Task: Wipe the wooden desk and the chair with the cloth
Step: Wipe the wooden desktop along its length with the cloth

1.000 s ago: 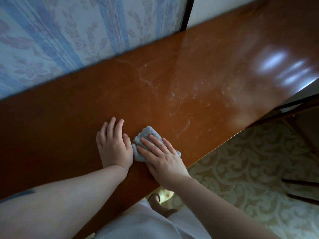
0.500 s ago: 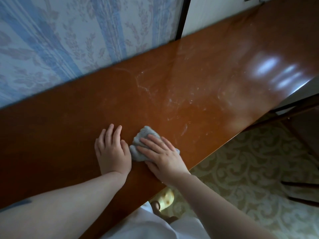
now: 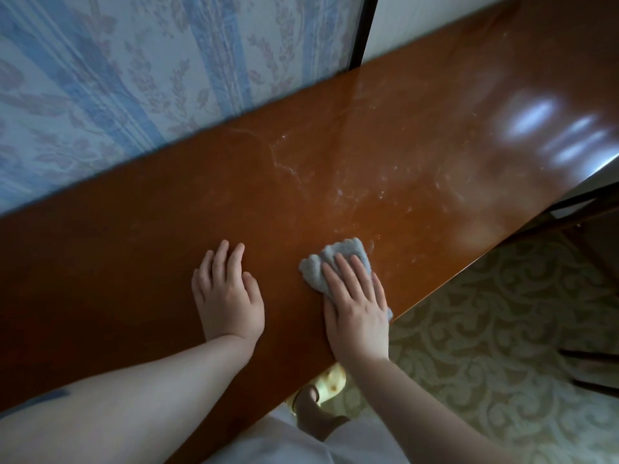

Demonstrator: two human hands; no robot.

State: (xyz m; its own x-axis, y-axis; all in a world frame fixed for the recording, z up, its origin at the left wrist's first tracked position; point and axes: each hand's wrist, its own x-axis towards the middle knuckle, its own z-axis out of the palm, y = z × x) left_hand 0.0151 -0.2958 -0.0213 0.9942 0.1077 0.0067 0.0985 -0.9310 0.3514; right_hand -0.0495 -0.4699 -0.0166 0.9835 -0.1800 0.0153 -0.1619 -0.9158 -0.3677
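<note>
The grey cloth (image 3: 338, 267) is being pressed flat on the wooden desk (image 3: 140, 236), close to its front edge, by the right hand (image 3: 356, 303), w/ fingers straight & spread over it, not curled round it. The left hand (image 3: 227, 293) is being rested palm-down on bare wood just beside, fingers relaxed, nothing held; it's being used as a brace.

Whitish smears & specks (image 3: 338, 182) are being left untouched toward the back edge & the desk's right end, so that's judged to be where the strokes are needed. For a good pass, even palm pressure is being called for, w/ overlapping strokes carried from front edge to back edge, the cloth kept bunched under the fingers so it isn't dragged off the front edge. The chair (image 3: 596, 366), partly in view at right over patterned floor (image 3: 485, 329), is apparently not yet being wiped.
</note>
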